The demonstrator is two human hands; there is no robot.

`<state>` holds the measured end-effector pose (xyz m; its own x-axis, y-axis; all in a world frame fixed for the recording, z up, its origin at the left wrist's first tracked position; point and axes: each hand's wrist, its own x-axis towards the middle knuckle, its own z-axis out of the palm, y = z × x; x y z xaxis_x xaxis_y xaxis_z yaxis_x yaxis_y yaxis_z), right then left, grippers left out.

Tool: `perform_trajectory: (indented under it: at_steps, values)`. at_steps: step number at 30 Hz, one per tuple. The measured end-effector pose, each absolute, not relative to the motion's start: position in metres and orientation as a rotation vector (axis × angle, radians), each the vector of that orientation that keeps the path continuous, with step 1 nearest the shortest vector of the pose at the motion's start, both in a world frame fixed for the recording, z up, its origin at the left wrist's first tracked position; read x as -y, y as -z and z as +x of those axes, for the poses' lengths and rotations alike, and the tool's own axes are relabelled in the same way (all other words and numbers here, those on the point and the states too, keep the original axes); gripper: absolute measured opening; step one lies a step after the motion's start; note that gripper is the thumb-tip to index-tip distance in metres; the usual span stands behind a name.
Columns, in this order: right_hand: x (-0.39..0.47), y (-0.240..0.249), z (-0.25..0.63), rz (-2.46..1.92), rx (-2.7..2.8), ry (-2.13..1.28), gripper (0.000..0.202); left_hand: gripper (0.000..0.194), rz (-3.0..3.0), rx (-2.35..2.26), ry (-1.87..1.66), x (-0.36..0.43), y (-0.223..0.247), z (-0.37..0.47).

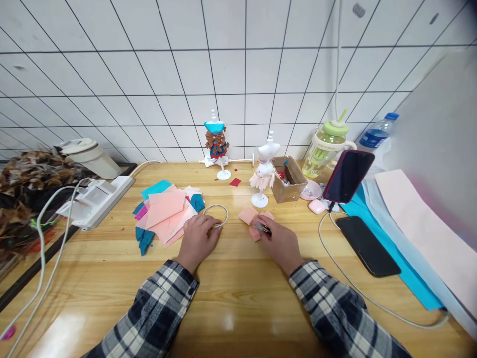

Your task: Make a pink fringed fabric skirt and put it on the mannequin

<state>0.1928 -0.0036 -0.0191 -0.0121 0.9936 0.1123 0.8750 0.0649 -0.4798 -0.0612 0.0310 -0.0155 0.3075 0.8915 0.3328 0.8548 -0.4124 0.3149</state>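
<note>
My left hand (pixel 199 240) rests on the table with its fingers closed at the near edge of a thin white ring (pixel 226 214). In my right hand (pixel 280 244) is a small shiny metal tool (pixel 262 227), mostly covered by the fingers, so its kind is unclear. Its tip points at several small peach paper-like pieces (pixel 248 215) lying under and beside that hand. Behind them stands a white miniature dress form (pixel 268 151) wearing a peach skirt (pixel 262 180). Left of my left hand lies a pile of peach sheets (pixel 166 206) with teal and blue scraps.
A second dress form (pixel 215 141), dressed in blue and brown, stands by the tiled wall. A cardboard box (pixel 294 189), a green-lidded bottle (pixel 323 149), a propped phone (pixel 348 175) and a flat phone (pixel 368 246) are on the right. A power strip (pixel 100 204) lies left; a cable crosses the right side.
</note>
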Motion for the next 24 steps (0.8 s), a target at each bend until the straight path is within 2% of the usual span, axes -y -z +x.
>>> perform_trajectory:
  at_steps: [5, 10, 13, 16, 21, 24]
  values:
    - [-0.003, 0.022, 0.228, -1.805, 1.951, -0.349, 0.041, 0.021, 2.739, -1.223, -0.667, -0.016, 0.015, -0.049]
    - [-0.013, 0.023, 0.237, -1.734, 2.169, -0.333, 0.033, 0.033, 2.864, -0.798, -0.441, -0.005, 0.015, -0.001]
    - [-0.015, 0.019, 0.231, -1.773, 2.192, -0.321, 0.02, 0.033, 2.807, -0.892, -0.35, -0.006, 0.011, 0.018]
    - [-0.012, 0.016, 0.23, -1.875, 2.136, -0.268, 0.016, 0.026, 2.766, -1.13, -0.387, -0.011, 0.007, 0.016]
    - [0.005, 0.013, 0.228, -1.681, 2.215, -0.453, 0.023, 0.023, 2.665, -1.66, -0.581, -0.018, 0.006, -0.007]
    - [0.012, 0.012, 0.226, -1.581, 2.145, -0.612, 0.035, 0.024, 2.62, -1.702, -0.629, -0.016, 0.005, -0.011]
